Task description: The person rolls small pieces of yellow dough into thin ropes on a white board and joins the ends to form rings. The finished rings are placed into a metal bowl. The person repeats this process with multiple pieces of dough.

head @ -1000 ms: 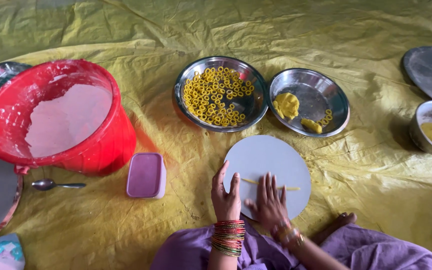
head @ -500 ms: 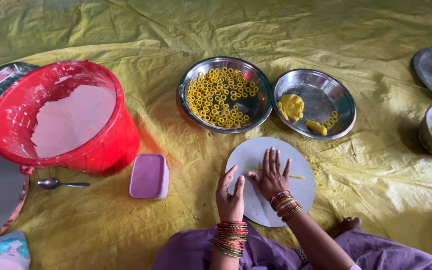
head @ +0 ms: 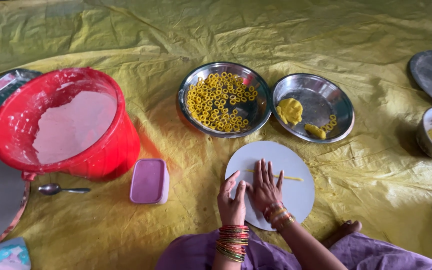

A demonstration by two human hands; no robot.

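Right hand (head: pixel 266 189) fingers spread flat on dough strand (head: pixel 276 176), left hand (head: pixel 232 200) open on round board (head: pixel 296 195)

Red bucket (head: pixel 66 125) of flour, pink lidded box (head: pixel 149 181), spoon (head: pixel 56 189), steel bowl (head: pixel 256 107) of yellow rings.

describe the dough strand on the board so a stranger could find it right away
Start at the big red bucket on the left, then go right past the pink box to the round white board before the person. The dough strand lies across it under the right hand: one thin straight yellow line, unlike the rings in the bowl.
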